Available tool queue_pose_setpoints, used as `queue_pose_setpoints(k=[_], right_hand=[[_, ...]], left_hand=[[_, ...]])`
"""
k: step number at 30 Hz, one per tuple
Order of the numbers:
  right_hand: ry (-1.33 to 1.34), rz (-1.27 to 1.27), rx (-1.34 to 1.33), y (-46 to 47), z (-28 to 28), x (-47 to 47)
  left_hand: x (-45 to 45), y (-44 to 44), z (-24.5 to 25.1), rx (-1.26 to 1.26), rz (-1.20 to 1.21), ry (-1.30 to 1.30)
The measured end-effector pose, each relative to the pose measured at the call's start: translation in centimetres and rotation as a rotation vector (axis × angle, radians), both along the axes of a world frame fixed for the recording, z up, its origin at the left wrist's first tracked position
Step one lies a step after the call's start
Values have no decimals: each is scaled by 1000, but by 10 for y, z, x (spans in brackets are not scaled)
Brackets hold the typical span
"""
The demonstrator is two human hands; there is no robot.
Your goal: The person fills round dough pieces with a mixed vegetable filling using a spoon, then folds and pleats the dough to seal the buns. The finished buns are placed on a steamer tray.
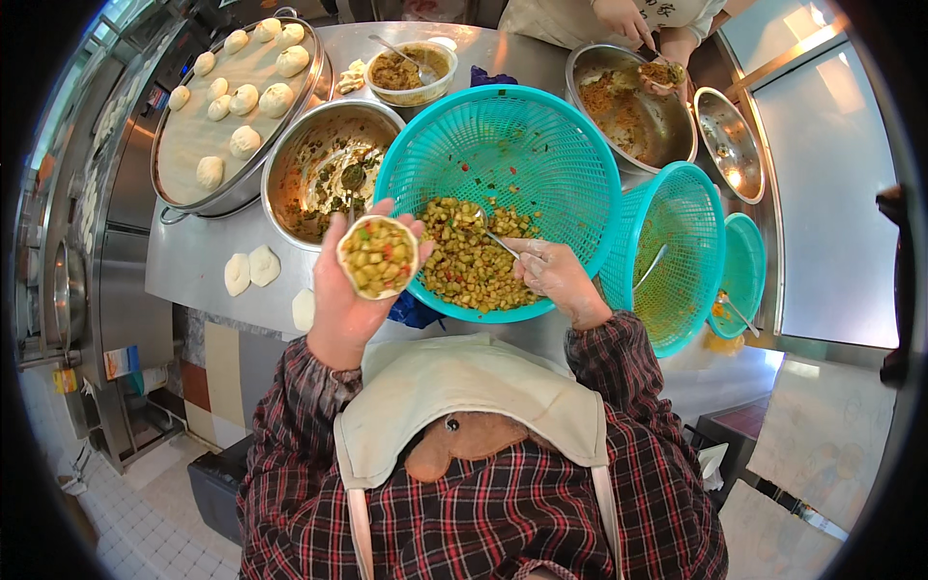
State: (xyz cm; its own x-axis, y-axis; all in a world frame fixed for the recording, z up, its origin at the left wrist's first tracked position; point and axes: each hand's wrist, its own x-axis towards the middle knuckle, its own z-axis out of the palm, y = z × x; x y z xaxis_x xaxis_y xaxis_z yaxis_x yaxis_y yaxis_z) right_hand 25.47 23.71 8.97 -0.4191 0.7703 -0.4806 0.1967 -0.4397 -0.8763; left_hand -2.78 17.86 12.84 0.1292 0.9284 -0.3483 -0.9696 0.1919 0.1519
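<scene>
Cupped in my left hand (pixel 351 319) is a round dough wrapper (pixel 378 258), heaped with diced green filling and bits of red. My right hand (pixel 557 279) grips a metal spoon (pixel 502 243), its bowl resting in the diced vegetable filling (pixel 464 272). That filling lies on the near side of a large turquoise plastic colander (pixel 500 317), just right of my left hand. Loose dough wrappers (pixel 264 265) lie on the steel table (pixel 196 264) to the left, one of them close to my left wrist.
At the back left, a round steamer tray (pixel 185 148) carries several filled buns. A steel bowl (pixel 279 170) with dark filling and a plastic tub (pixel 413 98) of brown filling stand beyond. Smaller turquoise colanders (pixel 674 257) stand right. Across the table, another person's hands (pixel 623 22) work over a steel bowl (pixel 631 138).
</scene>
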Motion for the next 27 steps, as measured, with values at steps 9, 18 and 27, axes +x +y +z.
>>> queue_pose_setpoints(k=[9,18,27], right_hand=[[2,-157,140,-5,51,10],[-304,-181,943,-29,13,-20],[-340,-173,1057,-35,-1,-32]], left_hand=[[42,61,-60,47,-152,-80],[73,103,-57,44,-124,-47],[76,111,-44,-16,-113,-17]])
